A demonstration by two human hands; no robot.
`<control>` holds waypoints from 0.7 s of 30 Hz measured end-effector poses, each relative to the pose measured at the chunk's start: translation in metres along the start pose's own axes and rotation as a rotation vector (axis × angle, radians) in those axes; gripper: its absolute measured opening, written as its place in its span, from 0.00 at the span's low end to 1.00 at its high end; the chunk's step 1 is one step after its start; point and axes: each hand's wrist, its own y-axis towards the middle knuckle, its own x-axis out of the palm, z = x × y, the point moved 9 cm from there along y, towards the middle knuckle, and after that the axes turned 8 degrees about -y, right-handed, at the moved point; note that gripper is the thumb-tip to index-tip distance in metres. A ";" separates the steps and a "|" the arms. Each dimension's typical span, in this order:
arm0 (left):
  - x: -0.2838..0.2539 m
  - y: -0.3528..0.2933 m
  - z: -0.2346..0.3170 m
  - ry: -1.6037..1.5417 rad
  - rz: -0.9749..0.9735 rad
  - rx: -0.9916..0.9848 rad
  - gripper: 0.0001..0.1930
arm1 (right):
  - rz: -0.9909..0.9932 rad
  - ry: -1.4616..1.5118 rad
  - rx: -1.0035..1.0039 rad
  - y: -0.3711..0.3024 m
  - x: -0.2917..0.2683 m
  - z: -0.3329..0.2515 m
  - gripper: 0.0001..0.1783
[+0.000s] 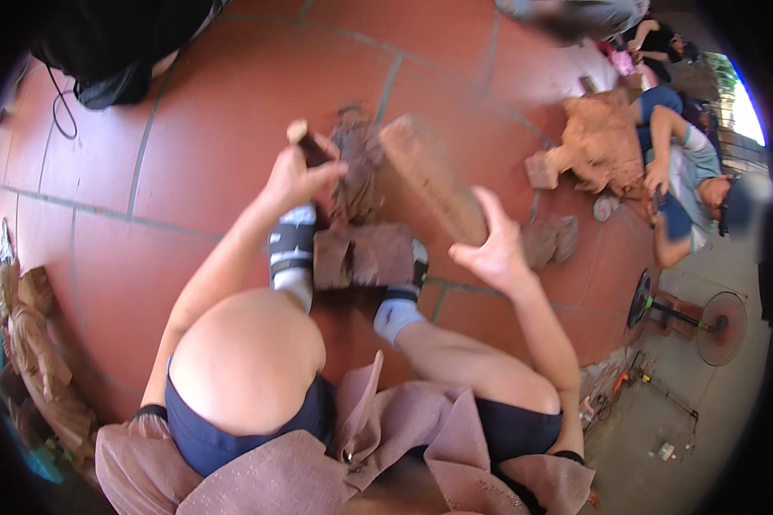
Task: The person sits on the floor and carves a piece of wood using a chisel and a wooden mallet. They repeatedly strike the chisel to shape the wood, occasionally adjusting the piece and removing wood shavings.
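My left hand (296, 178) is closed around a chisel (311, 146), its dark handle topped by a pale round end; the blade does not show clearly. In my right hand (498, 249) is a long squared wooden block (434, 182), gripped at its near end and slanting up and left, slightly blurred. Below and between the hands lies a rough reddish-brown carved wood piece (356, 167) on the floor. A reddish-brown wooden block (382, 255) sits at its near end, between my feet. The chisel is close to the carved piece's left side; whether they touch I cannot tell.
Red tiled floor (215, 129) spreads around. At right, a person (687, 172) sits by a large orange-brown wood carving (601, 142). Wood chunks (551, 240) lie right of my right hand. A fan (720, 328) stands at lower right, a wrapped brown bundle (39, 343) at left.
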 end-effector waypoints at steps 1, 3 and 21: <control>-0.002 0.001 0.006 -0.045 -0.013 0.055 0.12 | 0.012 0.022 -0.007 0.002 0.001 0.001 0.42; 0.006 -0.006 0.017 -0.039 -0.027 0.115 0.13 | 0.026 0.068 -0.006 -0.003 0.002 0.003 0.42; 0.034 -0.012 0.032 0.189 -0.158 0.288 0.15 | -0.010 0.094 0.023 -0.006 0.004 -0.004 0.41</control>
